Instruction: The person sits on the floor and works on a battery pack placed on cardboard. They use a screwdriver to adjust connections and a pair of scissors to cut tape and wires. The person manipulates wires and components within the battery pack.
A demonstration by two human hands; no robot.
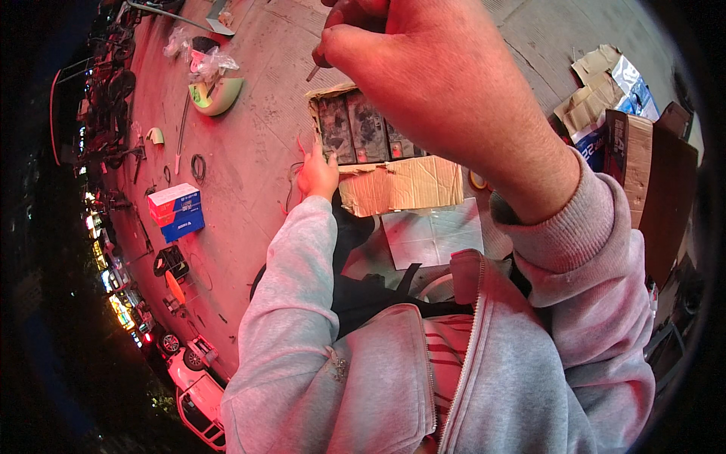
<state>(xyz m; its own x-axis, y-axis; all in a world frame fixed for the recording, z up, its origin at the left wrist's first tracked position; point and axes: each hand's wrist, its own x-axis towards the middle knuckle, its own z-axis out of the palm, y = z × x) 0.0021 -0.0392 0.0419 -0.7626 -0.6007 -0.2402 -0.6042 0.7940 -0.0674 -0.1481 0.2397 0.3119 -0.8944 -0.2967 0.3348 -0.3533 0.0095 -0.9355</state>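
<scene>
Grey-cuffed, the right hand is high, curled closed around a thin metal shaft; the left hand touches the left side of a torn brown cardboard box, how tightly closed I cannot tell. Dark rectangular blocks with reddish tabs sit inside, on the grey floor. Steadying seems in hand; lowering the shaft would call for careful aim.

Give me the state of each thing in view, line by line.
Carton: open on top, edges torn
Dark blocks: side by side inside it
White sheet: spread out, creased
Red and blue box: upright, apparently closed
Jacket: unzipped
Right hand: raised, curled around a thin rod
Left hand: at the carton's left edge
</scene>
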